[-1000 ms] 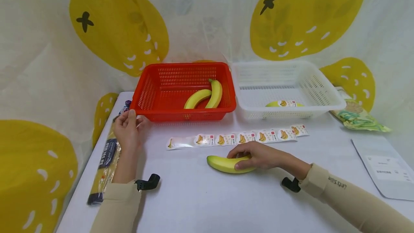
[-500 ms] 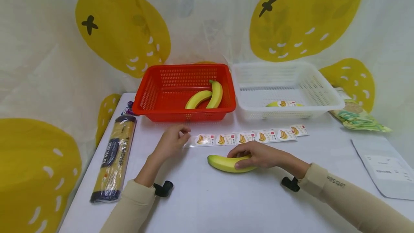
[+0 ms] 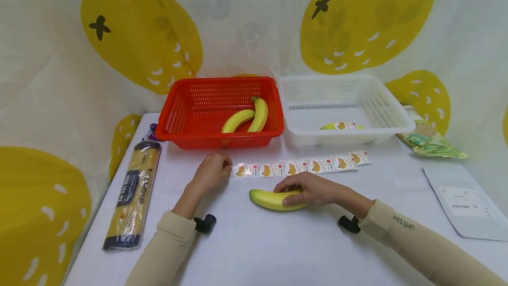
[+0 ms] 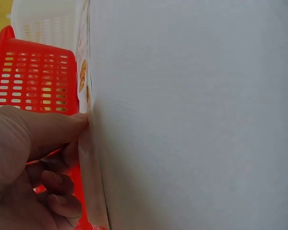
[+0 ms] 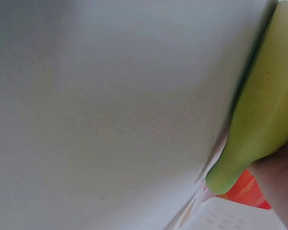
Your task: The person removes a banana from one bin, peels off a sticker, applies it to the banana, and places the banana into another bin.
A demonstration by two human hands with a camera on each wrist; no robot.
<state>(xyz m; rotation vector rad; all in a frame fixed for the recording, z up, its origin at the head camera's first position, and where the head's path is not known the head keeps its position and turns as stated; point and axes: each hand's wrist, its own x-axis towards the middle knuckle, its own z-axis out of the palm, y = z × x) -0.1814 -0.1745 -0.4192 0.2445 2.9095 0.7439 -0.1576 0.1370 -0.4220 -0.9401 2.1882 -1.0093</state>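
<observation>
In the head view, my left hand (image 3: 212,170) is at the left end of a strip of banana-print stickers (image 3: 291,168) lying on the table. Thumb and index fingertips pinch the strip's edge in the left wrist view, beside its blank end (image 4: 90,177); the other fingers curl below. My right hand (image 3: 313,190) grips a yellow banana (image 3: 259,197) on the table, thumb in front and fingers over the far side. The banana's green-tinged end (image 5: 225,175) fills part of the right wrist view.
Behind the strip stand a red basket (image 3: 190,138) with two bananas (image 3: 259,116) and a white basket (image 3: 317,136) with one stickered banana (image 3: 327,126). A spaghetti pack (image 3: 132,195) lies left. A green-patterned bag (image 3: 432,140) and a grey pouch (image 3: 460,202) lie right.
My left hand has moved right from the red basket's front corner to the sticker strip and now pinches its edge. My right hand keeps hold of the banana in place.
</observation>
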